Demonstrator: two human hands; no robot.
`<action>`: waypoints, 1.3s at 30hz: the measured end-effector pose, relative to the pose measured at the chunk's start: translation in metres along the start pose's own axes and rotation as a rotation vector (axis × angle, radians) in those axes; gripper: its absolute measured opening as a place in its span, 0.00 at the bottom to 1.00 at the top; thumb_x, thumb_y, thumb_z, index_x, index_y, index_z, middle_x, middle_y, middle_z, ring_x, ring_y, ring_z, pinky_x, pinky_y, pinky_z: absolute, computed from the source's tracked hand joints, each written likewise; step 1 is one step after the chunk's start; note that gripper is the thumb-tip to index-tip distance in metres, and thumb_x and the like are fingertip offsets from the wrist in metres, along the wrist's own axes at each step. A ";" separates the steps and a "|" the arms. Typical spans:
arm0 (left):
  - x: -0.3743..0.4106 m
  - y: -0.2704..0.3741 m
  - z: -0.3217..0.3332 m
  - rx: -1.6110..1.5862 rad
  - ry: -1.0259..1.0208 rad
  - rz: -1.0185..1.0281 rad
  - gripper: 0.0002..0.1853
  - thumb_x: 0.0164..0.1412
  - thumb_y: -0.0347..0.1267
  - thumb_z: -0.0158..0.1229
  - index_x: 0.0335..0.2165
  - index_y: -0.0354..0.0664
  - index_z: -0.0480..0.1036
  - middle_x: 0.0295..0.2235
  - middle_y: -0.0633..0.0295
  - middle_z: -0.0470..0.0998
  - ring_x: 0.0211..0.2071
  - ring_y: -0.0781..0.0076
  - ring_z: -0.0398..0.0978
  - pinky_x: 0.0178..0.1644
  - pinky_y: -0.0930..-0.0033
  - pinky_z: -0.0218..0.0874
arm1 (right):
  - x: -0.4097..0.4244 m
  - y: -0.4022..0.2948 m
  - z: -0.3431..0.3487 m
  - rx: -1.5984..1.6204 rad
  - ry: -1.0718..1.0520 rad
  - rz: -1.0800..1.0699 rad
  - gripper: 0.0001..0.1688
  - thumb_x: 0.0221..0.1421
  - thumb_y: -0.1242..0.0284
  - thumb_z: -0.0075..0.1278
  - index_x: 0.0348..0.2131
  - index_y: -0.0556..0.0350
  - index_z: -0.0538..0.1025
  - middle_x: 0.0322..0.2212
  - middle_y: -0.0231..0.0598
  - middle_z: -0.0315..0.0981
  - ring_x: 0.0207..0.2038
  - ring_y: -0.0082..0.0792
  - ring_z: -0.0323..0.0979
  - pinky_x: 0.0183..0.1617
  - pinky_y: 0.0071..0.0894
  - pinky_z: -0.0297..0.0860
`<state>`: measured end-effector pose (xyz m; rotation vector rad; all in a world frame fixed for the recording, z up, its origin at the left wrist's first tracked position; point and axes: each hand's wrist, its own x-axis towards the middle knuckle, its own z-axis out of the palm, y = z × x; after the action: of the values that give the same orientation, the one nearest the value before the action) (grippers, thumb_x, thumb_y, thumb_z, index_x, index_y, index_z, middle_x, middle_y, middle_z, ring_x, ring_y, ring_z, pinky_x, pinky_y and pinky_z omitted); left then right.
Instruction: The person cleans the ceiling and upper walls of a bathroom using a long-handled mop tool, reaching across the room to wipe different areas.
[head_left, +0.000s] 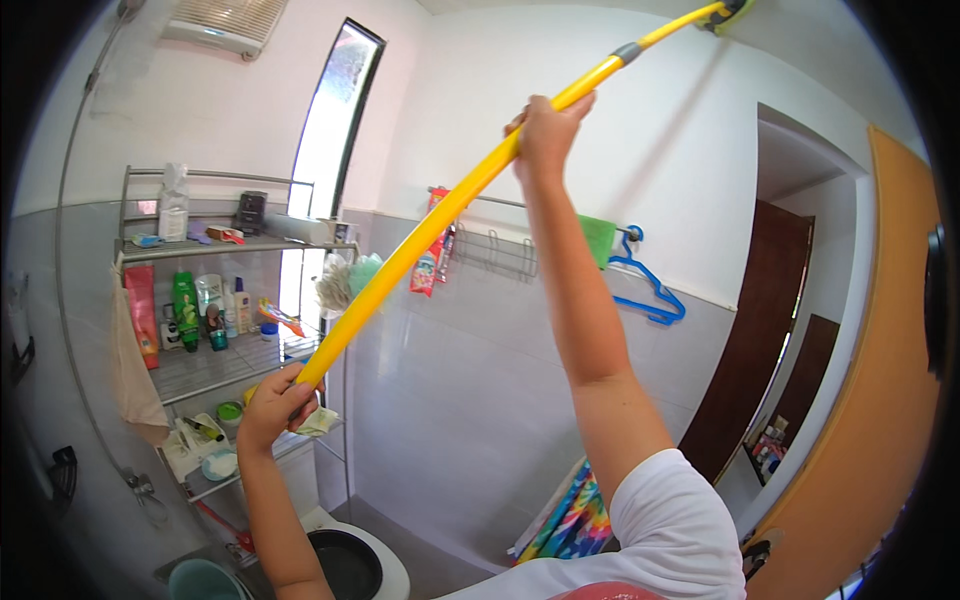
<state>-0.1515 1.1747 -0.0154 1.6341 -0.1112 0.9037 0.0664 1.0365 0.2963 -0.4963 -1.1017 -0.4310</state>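
A long yellow telescopic pole (431, 234) slants up across the view from lower left to upper right. My left hand (276, 409) grips its lower end, in front of the metal shelf rack. Higher up, my right hand (550, 139) is closed around the pole below its grey collar (627, 53). At the far end a dark and yellow-green cleaning head (726, 15) is up by the ceiling at the top right; the frame's rim cuts it partly off, and I cannot tell whether it touches.
A metal shelf rack (247, 244) holds several bottles and tubes. Below it stands a toilet (394, 562). On the wall rail hang a green cloth (598, 238) and a blue hanger (651, 289). An orange-brown door (862, 360) stands at right, a teal bucket (206, 581) at lower left.
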 end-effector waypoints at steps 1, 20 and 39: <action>-0.009 0.002 -0.013 -0.004 0.028 0.005 0.12 0.55 0.34 0.48 0.32 0.35 0.67 0.15 0.69 0.63 0.11 0.88 0.53 0.14 0.86 0.45 | -0.011 0.008 0.017 0.016 -0.018 0.018 0.49 0.42 0.83 0.38 0.58 0.46 0.31 0.17 0.37 0.59 0.14 0.27 0.60 0.16 0.28 0.65; -0.119 0.002 -0.105 0.062 0.361 0.019 0.15 0.57 0.40 0.48 0.32 0.37 0.66 0.15 0.69 0.63 0.10 0.90 0.54 0.13 0.89 0.45 | -0.108 0.093 0.191 0.025 -0.210 0.345 0.48 0.43 0.82 0.36 0.58 0.46 0.31 0.23 0.46 0.61 0.14 0.32 0.63 0.16 0.29 0.67; -0.112 -0.056 0.151 -0.148 -0.045 -0.231 0.08 0.53 0.28 0.52 0.34 0.37 0.66 0.17 0.68 0.66 0.14 0.87 0.60 0.18 0.84 0.51 | -0.071 -0.059 -0.129 0.073 -0.168 0.220 0.44 0.49 0.81 0.37 0.59 0.39 0.35 0.17 0.32 0.57 0.12 0.23 0.58 0.13 0.21 0.62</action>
<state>-0.1255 1.0149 -0.1270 1.4952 -0.0188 0.6672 0.1001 0.9200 0.1932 -0.5904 -1.2048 -0.1577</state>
